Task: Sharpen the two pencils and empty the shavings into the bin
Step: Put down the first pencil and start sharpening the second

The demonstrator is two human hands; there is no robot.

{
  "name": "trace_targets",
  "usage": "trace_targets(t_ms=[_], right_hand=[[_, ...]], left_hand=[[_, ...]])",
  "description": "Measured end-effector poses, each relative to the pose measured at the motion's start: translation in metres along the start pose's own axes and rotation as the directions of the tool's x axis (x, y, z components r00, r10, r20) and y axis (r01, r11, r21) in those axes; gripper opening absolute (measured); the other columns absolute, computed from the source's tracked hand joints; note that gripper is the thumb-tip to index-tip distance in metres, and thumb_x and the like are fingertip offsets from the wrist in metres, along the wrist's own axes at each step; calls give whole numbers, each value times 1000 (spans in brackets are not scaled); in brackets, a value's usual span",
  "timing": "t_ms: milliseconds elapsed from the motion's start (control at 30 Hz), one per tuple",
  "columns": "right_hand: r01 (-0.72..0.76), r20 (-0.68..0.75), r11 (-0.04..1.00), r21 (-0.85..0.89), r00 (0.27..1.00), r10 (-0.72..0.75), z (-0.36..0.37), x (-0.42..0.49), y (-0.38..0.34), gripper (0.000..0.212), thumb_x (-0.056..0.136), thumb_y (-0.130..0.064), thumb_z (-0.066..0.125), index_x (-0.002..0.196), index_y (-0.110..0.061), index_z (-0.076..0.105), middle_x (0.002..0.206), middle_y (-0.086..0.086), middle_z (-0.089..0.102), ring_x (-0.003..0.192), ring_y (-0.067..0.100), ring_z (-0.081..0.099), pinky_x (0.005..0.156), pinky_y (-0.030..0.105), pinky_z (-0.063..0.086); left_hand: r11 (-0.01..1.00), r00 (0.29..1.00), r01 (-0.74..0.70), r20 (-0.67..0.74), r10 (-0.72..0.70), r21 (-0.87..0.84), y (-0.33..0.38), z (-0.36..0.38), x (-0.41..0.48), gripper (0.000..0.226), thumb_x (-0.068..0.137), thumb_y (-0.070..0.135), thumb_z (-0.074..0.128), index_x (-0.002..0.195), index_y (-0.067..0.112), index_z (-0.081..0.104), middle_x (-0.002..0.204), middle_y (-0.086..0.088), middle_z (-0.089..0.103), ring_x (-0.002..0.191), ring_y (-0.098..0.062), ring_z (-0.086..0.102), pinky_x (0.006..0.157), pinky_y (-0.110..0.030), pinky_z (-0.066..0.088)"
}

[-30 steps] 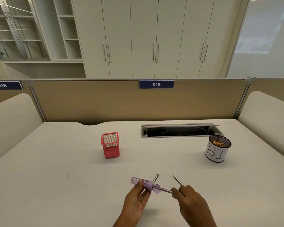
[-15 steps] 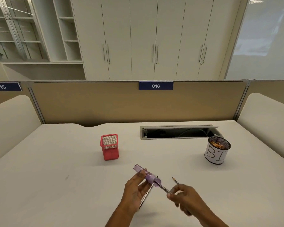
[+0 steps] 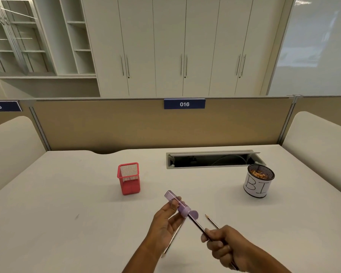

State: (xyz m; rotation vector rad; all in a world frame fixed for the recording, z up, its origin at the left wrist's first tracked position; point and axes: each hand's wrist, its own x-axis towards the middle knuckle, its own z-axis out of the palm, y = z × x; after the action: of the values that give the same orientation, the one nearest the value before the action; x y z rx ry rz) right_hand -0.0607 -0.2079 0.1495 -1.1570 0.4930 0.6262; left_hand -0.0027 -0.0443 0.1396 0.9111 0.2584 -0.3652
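My left hand (image 3: 163,227) grips a purple tube-shaped sharpener (image 3: 177,203) above the table, tilted up to the left. A dark pencil (image 3: 197,225) sticks into its round lower end. My right hand (image 3: 226,247) is curled round that pencil's lower part. A second pencil (image 3: 211,220) with a pointed tip lies on the table just right of it, partly hidden by my right hand. Another thin pencil (image 3: 172,241) lies on the table below my left hand. The bin (image 3: 258,185), a mesh cup with a white label, stands at the right with shavings inside.
A red mesh pen holder (image 3: 128,179) stands left of centre on the white table (image 3: 67,213). An open cable slot (image 3: 213,160) runs along the back. A tan partition (image 3: 126,125) closes off the far edge.
The sharpener has tilted from nearly level to slanting up-left. My right hand has slid down and towards me along the pencil. The view has shifted slightly.
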Motion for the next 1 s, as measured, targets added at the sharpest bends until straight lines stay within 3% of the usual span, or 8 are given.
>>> trace_targets(t_ms=[133, 300, 433, 500, 633, 733, 833, 1000], right_hand=[[216, -107, 898, -384, 955, -275, 7, -1, -4, 14, 88, -17, 59, 76, -12, 56, 51, -2, 47, 33, 6, 31, 35, 15, 21], [231, 157, -42, -972, 505, -849, -2, 17, 11, 23, 71, -12, 65, 75, -27, 48, 57, -14, 52, 43, -3, 46, 42, 11, 31], [117, 319, -297, -948, 379, -869, 3, 25, 15, 13, 52, -16, 68, 57, -23, 58, 43, -6, 50, 31, 11, 42, 31, 18, 18], [180, 188, -109, -978, 515, -836, 10, 22, 16, 18, 70, -11, 64, 59, -20, 53, 38, -6, 46, 33, 9, 32, 37, 17, 15], [72, -74, 984, -163, 994, -85, 7, 8, -3, 37, 91, -7, 43, 60, -9, 63, 39, -5, 37, 27, 4, 23, 30, 11, 16], [-69, 48, 997, 15, 997, 69, 4, 2, -7, 35, 94, -11, 41, 69, -1, 63, 42, 0, 38, 25, 4, 23, 26, 9, 14], [92, -51, 933, -349, 992, -117, 10, 0, -4, 20, 94, -24, 48, 82, -9, 57, 50, 1, 52, 33, 6, 38, 34, 13, 26], [262, -40, 427, -866, 813, -581, 8, -10, -1, 20, 83, -39, 61, 95, -27, 49, 79, -8, 60, 65, 4, 55, 62, 16, 41]], left_hand=[[1000, 999, -23, -49, 22, -20, 0, 0, 2, 13, 90, 3, 52, 87, 0, 64, 67, -9, 72, 54, -19, 70, 48, -23, 56], [993, 996, -21, -83, 11, -120, -7, -4, 4, 10, 88, 3, 54, 90, -3, 62, 79, -19, 69, 58, -24, 71, 57, -30, 60], [992, 997, -18, -77, 9, -121, -9, -5, 2, 12, 89, 6, 53, 89, -2, 62, 73, -16, 71, 59, -24, 71, 62, -31, 58], [995, 997, -14, -83, 6, -104, -9, -7, 1, 13, 90, 6, 52, 93, -2, 62, 83, -18, 69, 59, -22, 71, 61, -31, 58], [996, 998, 25, -61, -30, -90, -9, -9, -4, 14, 91, 6, 51, 90, -1, 64, 82, -16, 69, 57, -20, 71, 58, -28, 59], [997, 998, 46, -44, -49, -66, -7, -8, -7, 13, 90, 4, 53, 88, -1, 64, 66, -10, 72, 56, -21, 70, 59, -30, 58], [998, 997, 48, -53, -50, -45, -8, -5, -8, 13, 90, 2, 53, 86, -2, 63, 63, -11, 72, 53, -22, 70, 49, -27, 58], [990, 996, 34, -81, -46, -139, -10, -6, -7, 10, 88, 3, 55, 91, -4, 61, 68, -17, 71, 58, -27, 71, 55, -32, 60]])
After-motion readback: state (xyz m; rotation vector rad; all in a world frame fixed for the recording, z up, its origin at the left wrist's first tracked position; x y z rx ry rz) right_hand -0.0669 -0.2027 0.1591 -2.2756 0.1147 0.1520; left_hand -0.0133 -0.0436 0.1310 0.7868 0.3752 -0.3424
